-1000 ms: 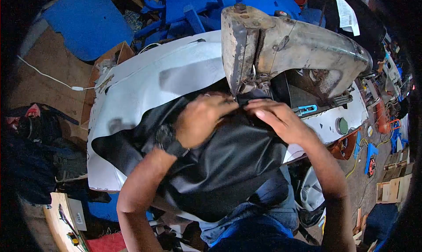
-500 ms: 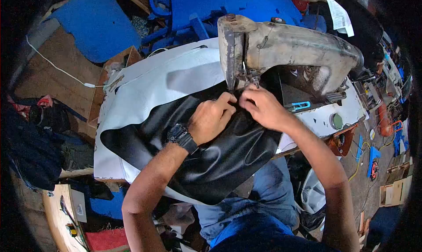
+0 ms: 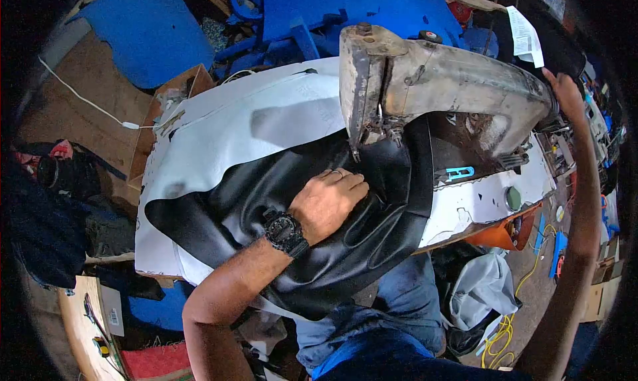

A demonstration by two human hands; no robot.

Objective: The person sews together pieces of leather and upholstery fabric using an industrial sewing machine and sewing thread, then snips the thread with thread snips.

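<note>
The left hand, fingers bunched, any pinch hidden, lay bang on the black sheet, with the right hand out by the machine, fingers impossible to read!

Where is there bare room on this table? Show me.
Broad patch: white surface between the black sheet, the machine and the table's far-left edge. Smaller patch: between the sheet, blue cutter and green disc. Crowded: in front of the machine, where the left hand rests on the sheet.
</note>
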